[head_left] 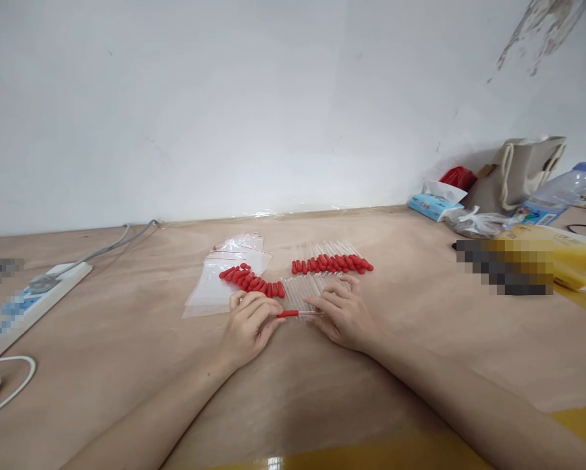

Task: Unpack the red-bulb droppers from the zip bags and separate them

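My left hand [254, 326] pinches the end of a red rubber dropper bulb [289, 314]. A thin clear dropper tube [310, 313] runs out of the bulb's other end, and the fingers of my right hand [342, 314] close on it. Just behind my hands lies a row of loose clear tubes [300, 288]. To their left is a heap of loose red bulbs [251, 282], partly on clear zip bags [209, 287]. Farther back, several droppers with red bulbs [332, 263] lie side by side, tubes pointing to the wall.
A white power strip [62, 281] with a grey cable lies at the left. Along the right stand a blue tissue pack [432, 205], a beige bag [501, 173], a plastic bottle [562, 186] and a yellow package [562, 258]. A white wall [273, 117] closes off the back.
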